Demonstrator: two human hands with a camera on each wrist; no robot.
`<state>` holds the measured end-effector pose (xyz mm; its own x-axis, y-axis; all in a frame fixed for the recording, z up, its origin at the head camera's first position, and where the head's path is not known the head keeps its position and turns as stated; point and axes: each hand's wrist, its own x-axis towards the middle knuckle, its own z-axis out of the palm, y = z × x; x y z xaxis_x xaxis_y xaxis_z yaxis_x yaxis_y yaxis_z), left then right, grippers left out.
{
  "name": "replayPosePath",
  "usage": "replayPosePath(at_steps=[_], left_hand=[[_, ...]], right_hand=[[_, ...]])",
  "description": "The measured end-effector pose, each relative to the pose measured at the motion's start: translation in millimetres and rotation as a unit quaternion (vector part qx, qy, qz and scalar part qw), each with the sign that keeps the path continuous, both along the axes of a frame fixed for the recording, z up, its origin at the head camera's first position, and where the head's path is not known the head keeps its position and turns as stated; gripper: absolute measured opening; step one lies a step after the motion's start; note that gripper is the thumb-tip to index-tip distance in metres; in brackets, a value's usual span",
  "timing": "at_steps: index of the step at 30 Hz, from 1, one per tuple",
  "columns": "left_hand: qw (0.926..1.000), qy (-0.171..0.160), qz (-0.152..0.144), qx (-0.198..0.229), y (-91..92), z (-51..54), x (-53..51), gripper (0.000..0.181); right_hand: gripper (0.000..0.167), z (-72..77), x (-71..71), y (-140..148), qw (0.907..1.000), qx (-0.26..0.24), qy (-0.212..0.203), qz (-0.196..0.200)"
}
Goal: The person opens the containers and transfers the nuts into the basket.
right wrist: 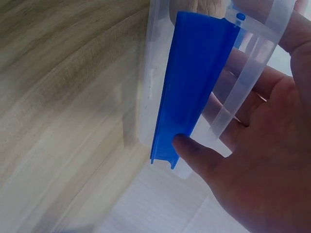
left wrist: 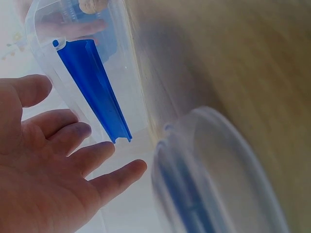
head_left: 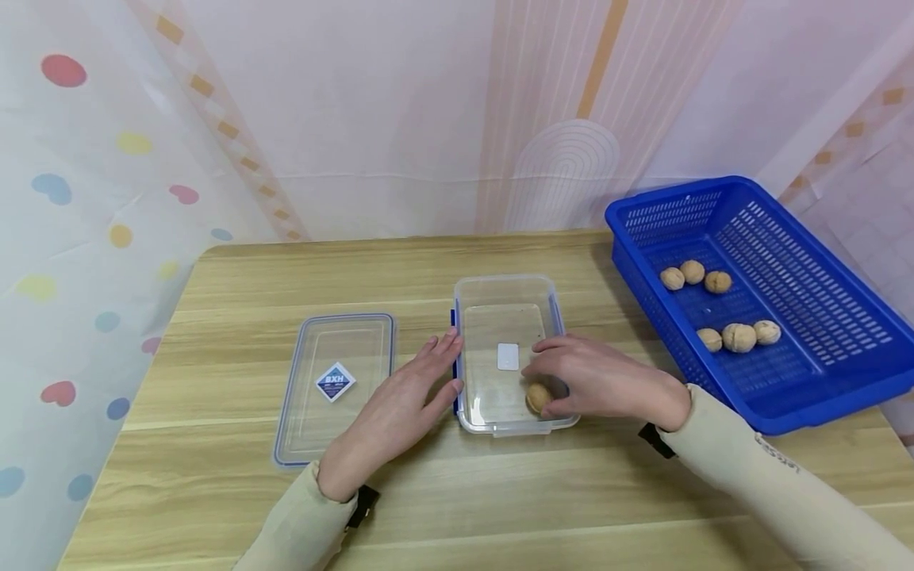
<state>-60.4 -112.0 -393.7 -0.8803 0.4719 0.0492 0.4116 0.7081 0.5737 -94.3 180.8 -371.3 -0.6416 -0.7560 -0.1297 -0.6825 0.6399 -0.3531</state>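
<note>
A clear plastic box [head_left: 485,325] with blue side latches stands lidless on the table, a small white label on its floor. My right hand [head_left: 585,377] reaches over the box's right wall and pinches a walnut [head_left: 538,398] low in the front right corner. In the right wrist view, its little finger [right wrist: 199,153] lies against a blue latch [right wrist: 194,77] outside the wall. My left hand [head_left: 403,400] has its fingers spread at the box's left side, beside the other latch [left wrist: 92,82]. The fingertips are at the wall; firm contact cannot be told.
A clear lid [head_left: 307,428] with a blue seal and a diamond sticker lies left of the box. At the right sits a blue slotted basket [head_left: 821,388] holding several walnuts [head_left: 739,338]. A patterned curtain [head_left: 400,119] hangs behind the wooden table [head_left: 443,507].
</note>
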Motion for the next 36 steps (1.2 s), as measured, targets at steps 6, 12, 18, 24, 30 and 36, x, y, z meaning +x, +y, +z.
replayPosePath(at_steps=[6, 12, 18, 24, 30, 36], left_hand=[[1.0, 0.003, -0.001, 0.002, 0.1, 0.2, 0.3, 0.057], [1.0, 0.002, 0.0, -0.001, 0.3, 0.5, 0.3, 0.057], [1.0, -0.003, 0.001, -0.003, 0.6, 0.7, 0.4, 0.058], [1.0, -0.002, 0.002, -0.004, 0.7, 0.5, 0.1, 0.058], [1.0, -0.003, 0.002, -0.005, 1.0, 0.4, -0.1, 0.058], [1.0, 0.0, 0.002, -0.005, 1.2, 0.2, -0.3, 0.058]], right_hand=[[0.043, -0.2, -0.3, -3.4, 0.9998, 0.012, -0.01, -0.01], [0.034, 0.6, -1.2, -6.7, 0.9993, 0.026, -0.023, -0.015], [0.03, -0.3, -1.8, -6.2, 0.9995, 0.024, -0.021, -0.003], [0.033, -2.3, -0.9, -3.9, 0.9998, 0.005, -0.017, -0.001], [0.034, -3.9, 2.2, -1.3, 0.9998, -0.019, -0.002, -0.006], [0.034, -4.3, 6.1, 2.4, 0.9989, -0.045, 0.007, -0.009]])
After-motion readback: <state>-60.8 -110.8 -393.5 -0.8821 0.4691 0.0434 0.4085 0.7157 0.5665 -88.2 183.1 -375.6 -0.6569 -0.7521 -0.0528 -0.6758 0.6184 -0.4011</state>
